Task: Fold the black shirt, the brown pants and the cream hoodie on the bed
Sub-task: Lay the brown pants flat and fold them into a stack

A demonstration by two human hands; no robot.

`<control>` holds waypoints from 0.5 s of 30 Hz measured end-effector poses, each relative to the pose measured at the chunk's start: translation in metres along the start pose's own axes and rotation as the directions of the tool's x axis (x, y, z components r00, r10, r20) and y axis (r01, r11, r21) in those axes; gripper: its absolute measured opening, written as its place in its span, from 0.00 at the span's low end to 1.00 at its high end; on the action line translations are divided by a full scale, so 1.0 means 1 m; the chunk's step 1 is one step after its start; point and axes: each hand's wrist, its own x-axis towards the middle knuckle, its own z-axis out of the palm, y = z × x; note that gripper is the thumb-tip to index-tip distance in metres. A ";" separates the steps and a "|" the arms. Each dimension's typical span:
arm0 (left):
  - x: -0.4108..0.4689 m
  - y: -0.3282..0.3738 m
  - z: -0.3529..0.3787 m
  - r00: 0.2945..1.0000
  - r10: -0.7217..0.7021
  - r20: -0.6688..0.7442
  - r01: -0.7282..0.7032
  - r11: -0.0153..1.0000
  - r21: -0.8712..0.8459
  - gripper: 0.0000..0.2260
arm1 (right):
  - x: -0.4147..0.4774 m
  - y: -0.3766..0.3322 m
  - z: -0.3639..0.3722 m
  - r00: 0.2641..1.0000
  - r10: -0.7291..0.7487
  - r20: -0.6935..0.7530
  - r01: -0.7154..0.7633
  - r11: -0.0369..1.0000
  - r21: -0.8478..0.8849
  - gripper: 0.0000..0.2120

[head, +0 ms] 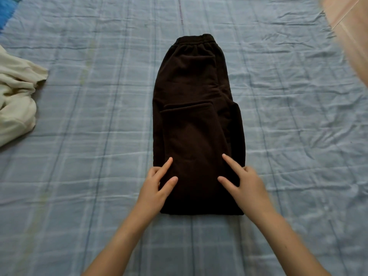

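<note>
The brown pants (195, 108) lie lengthwise in the middle of the bed, waistband at the far end, legs doubled back so their cuffs end about halfway up. My left hand (157, 186) rests on the near left side of the pants, index finger and thumb stretched out over the cloth, the other fingers curled at the edge. My right hand (246, 185) mirrors it on the near right side. Whether the curled fingers grip the edges is unclear. The cream hoodie (16, 102) lies crumpled at the left edge. The black shirt is out of view.
The blue checked bedsheet (89, 136) is wrinkled, most of all on the right. A blue cloth (7, 8) shows at the top left corner. Tan floor (350, 26) borders the bed at the top right.
</note>
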 end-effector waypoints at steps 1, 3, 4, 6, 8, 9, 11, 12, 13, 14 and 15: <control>-0.003 -0.001 0.002 1.000 -0.015 0.018 0.015 1.000 0.009 0.24 | -0.007 0.002 0.005 1.000 -0.003 -0.002 0.003 1.000 0.002 0.30; -0.005 -0.001 0.004 0.998 -0.036 0.043 0.037 0.999 -0.017 0.25 | -0.016 0.004 0.013 1.000 -0.009 -0.003 0.009 0.996 0.091 0.29; -0.004 0.000 0.005 0.999 -0.025 0.048 0.026 0.999 -0.033 0.26 | -0.015 0.004 0.014 1.000 -0.022 -0.011 0.023 0.992 0.128 0.29; -0.001 0.002 0.005 0.999 0.024 0.045 -0.023 0.999 -0.026 0.27 | -0.007 0.004 0.015 0.998 -0.049 -0.027 0.052 0.985 0.162 0.32; 0.001 0.005 0.004 0.998 0.050 0.043 -0.050 0.999 0.001 0.27 | 0.005 -0.001 0.014 0.999 -0.043 -0.008 0.044 0.979 0.200 0.34; 0.002 0.007 0.004 0.998 0.050 0.044 -0.050 0.999 0.007 0.28 | 0.011 -0.004 0.013 0.999 -0.028 0.023 0.022 0.975 0.220 0.34; 0.003 0.010 0.004 0.998 0.042 0.044 -0.042 0.999 0.007 0.28 | 0.017 -0.011 0.012 0.996 0.001 0.087 -0.023 0.967 0.254 0.34; 0.002 0.013 0.003 0.998 0.041 0.036 -0.041 0.999 0.004 0.28 | 0.017 -0.013 0.010 0.996 0.010 0.087 -0.035 0.957 0.289 0.34; 0.000 0.014 0.002 0.999 0.044 0.026 -0.044 0.999 -0.007 0.28 | 0.015 -0.014 0.007 0.998 0.015 0.060 -0.033 0.944 0.327 0.33; -0.003 0.014 0.000 0.999 0.045 0.019 -0.044 0.999 -0.032 0.28 | 0.010 -0.012 0.003 1.000 0.012 0.020 -0.018 0.935 0.353 0.33; -0.006 0.013 -0.001 0.999 0.035 0.014 -0.034 0.997 -0.068 0.28 | 0.003 -0.009 0.001 1.000 0.001 -0.013 0.004 0.933 0.359 0.33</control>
